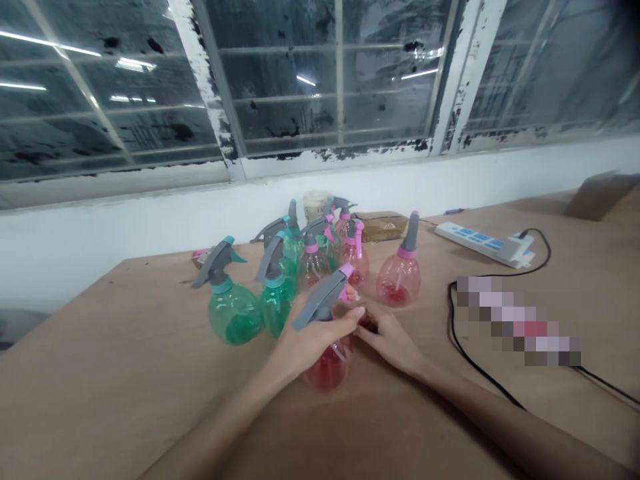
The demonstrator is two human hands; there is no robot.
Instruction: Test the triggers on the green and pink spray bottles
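Pink bottle [327,373]: see-through spray bottle with a grey trigger head [320,299], roughly upright in front of the other bottles, well in from the far edge of the wooden table [165,373].
Left hand [311,340]: curled around the bottle's neck, thumb stretched across toward the other hand, some fingertips showing beyond the neck.
Right hand [393,340]: bent in just beside the neck, thumb and fingers close to the left thumb; blurred, so I cannot tell what they pinch.
Green bottles [235,317]: grouped left of the hands, the frontmost nearest the table's left edge.
Other pink bottles [399,280]: behind the hands, one standing at the right of the group.
Far edge: pale cup [316,203] and brown package [383,228] behind the bottles.
Right side: white power strip [475,241], black cable [451,320], pixelated patch [520,327]; farther off, a cardboard box [600,195].
Wall [270,193]: white, below windows [285,73] with chipped frames.
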